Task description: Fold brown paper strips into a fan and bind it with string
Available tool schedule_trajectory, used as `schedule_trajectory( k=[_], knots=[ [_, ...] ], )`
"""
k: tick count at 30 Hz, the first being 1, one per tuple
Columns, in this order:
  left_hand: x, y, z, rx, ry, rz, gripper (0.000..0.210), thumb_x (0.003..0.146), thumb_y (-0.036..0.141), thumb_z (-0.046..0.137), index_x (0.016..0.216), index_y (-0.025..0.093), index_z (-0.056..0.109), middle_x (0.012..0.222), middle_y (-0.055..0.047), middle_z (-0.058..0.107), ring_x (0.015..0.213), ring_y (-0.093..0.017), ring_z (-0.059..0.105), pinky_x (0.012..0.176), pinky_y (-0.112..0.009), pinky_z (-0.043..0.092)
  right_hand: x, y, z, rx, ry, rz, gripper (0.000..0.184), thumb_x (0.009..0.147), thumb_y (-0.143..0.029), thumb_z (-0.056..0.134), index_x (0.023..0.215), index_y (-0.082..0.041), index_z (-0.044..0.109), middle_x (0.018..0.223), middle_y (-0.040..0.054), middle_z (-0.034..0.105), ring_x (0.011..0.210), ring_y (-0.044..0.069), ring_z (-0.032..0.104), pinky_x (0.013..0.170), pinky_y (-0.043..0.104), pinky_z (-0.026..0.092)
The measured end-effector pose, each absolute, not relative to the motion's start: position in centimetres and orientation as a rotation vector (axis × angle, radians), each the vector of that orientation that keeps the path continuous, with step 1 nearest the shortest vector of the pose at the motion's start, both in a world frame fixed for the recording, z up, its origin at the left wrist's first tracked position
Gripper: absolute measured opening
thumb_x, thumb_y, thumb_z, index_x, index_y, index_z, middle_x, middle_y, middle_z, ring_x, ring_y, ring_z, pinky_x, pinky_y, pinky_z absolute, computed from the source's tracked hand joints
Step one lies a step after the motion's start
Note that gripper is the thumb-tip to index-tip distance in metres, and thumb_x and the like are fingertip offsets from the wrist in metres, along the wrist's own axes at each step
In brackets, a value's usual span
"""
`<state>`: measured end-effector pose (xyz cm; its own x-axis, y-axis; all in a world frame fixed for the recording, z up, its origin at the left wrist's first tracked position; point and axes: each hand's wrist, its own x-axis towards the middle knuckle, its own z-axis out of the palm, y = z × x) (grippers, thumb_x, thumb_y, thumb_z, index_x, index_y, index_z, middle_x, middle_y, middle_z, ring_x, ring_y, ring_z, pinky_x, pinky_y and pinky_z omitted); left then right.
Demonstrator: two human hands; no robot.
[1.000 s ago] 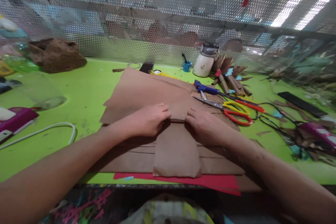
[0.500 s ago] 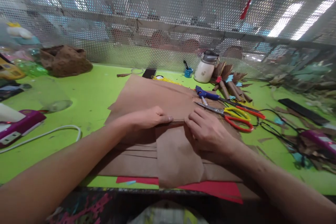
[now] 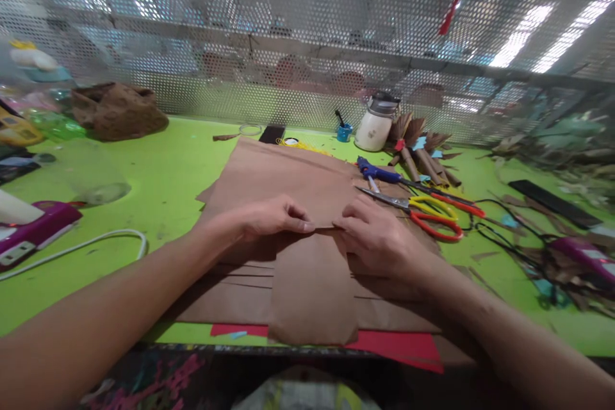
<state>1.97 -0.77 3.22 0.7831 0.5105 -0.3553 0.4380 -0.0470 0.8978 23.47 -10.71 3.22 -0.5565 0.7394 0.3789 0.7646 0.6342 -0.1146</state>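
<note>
A strip of brown paper (image 3: 312, 288) hangs toward me over a stack of larger brown paper sheets (image 3: 288, 173). Its upper edge is folded or bent, and both hands pinch it there. My left hand (image 3: 276, 216) is closed at the left end of that edge, thumb on top. At the right end, my right hand (image 3: 377, 230) has its fingertips pressed together on the same edge. Scissors with red and yellow handles (image 3: 427, 211) lie just beyond my right hand, beside a blue glue gun (image 3: 379, 171).
Red paper (image 3: 394, 346) sticks out beneath the stack at the table's front edge. A white jug (image 3: 375, 125) and rolled brown paper pieces (image 3: 425, 160) stand at the back. Purple power strips (image 3: 45, 227) lie at both sides, with cords on the green tabletop (image 3: 168, 166).
The brown paper strip has shifted left and now lies straighter and flatter. Both hands have moved slightly, with the fingertips now at the two ends of its upper edge.
</note>
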Motion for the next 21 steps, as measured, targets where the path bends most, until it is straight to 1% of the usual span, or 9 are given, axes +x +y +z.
schedule_trajectory(
  k=[3,5,6,8,11,13,15,18,21],
  knots=[
    [2.0,-0.6,2.9,1.75,0.695,0.057,0.038,0.076,0.049,0.062,0.084,0.012,0.069,0.069,-0.002,0.058,0.058,-0.011,0.045,0.056,-0.024,0.034,23.9,-10.4,3.0,-1.225,-2.25,0.235,0.022,0.085,-0.024,0.054,0.103,-0.016,0.062,0.096,0.0098,0.059,0.086,0.019,0.052,0.076,0.032,0.044],
    [2.2,-0.8,2.8,1.793,0.632,0.06,0.037,0.078,0.047,0.061,0.084,0.011,0.069,0.068,-0.001,0.056,0.059,-0.011,0.044,0.056,-0.023,0.033,24.2,-10.3,3.0,-1.299,-2.159,0.489,0.028,0.085,-0.031,0.055,0.109,-0.017,0.061,0.098,0.0076,0.062,0.083,0.017,0.056,0.074,0.03,0.044],
    [2.3,-0.9,2.8,1.811,0.612,0.074,0.037,0.078,0.046,0.061,0.083,0.011,0.069,0.067,-0.001,0.055,0.06,-0.011,0.043,0.056,-0.023,0.033,24.2,-10.3,2.9,-1.329,-2.128,0.643,0.027,0.087,-0.034,0.054,0.106,-0.018,0.062,0.094,0.0059,0.063,0.079,0.016,0.056,0.071,0.028,0.044],
    [2.5,-1.1,2.8,1.852,0.599,0.117,0.037,0.078,0.046,0.06,0.081,0.01,0.068,0.066,-0.001,0.053,0.06,-0.011,0.042,0.055,-0.023,0.033,24.3,-10.2,2.7,-1.356,-2.038,0.977,0.03,0.089,-0.041,0.048,0.094,-0.017,0.065,0.077,0.0021,0.062,0.066,0.013,0.054,0.059,0.023,0.041],
    [2.6,-1.5,3.1,1.944,0.589,0.138,0.037,0.08,0.045,0.057,0.081,0.01,0.068,0.065,0.0,0.053,0.06,-0.01,0.041,0.054,-0.022,0.031,24.4,-9.9,2.2,-1.343,-1.8,1.322,0.036,0.085,-0.048,0.052,0.078,-0.015,0.063,0.058,-0.0029,0.05,0.052,0.009,0.042,0.048,0.021,0.031],
    [2.6,-1.7,3.4,2.004,0.591,0.127,0.034,0.081,0.043,0.056,0.082,0.011,0.069,0.064,0.001,0.052,0.06,-0.01,0.041,0.053,-0.022,0.03,24.4,-9.8,1.9,-1.33,-1.655,1.404,0.033,0.08,-0.047,0.06,0.077,-0.015,0.062,0.056,-0.0048,0.046,0.05,0.007,0.037,0.046,0.021,0.027],
    [2.7,-2.0,3.6,2.058,0.603,0.115,0.031,0.081,0.039,0.054,0.083,0.012,0.069,0.063,0.001,0.05,0.059,-0.01,0.041,0.052,-0.021,0.029,24.5,-9.7,1.7,-1.333,-1.598,1.419,0.029,0.077,-0.044,0.064,0.076,-0.015,0.061,0.054,-0.0057,0.045,0.049,0.007,0.036,0.046,0.021,0.026],
    [2.8,-2.4,3.7,2.122,0.612,0.112,0.029,0.082,0.035,0.052,0.084,0.012,0.069,0.062,0.002,0.05,0.058,-0.01,0.041,0.051,-0.022,0.028,24.5,-9.7,1.7,-1.359,-1.607,1.412,0.026,0.076,-0.041,0.065,0.075,-0.015,0.061,0.052,-0.0056,0.046,0.047,0.007,0.037,0.045,0.021,0.025],
    [3.0,-2.8,3.5,2.179,0.615,0.158,0.027,0.082,0.032,0.051,0.087,0.013,0.07,0.067,0.001,0.056,0.062,-0.011,0.046,0.054,-0.022,0.031,24.7,-9.8,2.0,-1.362,-1.632,1.408,0.026,0.076,-0.04,0.066,0.076,-0.014,0.063,0.053,-0.0048,0.048,0.048,0.007,0.038,0.045,0.021,0.027]
  ],
)
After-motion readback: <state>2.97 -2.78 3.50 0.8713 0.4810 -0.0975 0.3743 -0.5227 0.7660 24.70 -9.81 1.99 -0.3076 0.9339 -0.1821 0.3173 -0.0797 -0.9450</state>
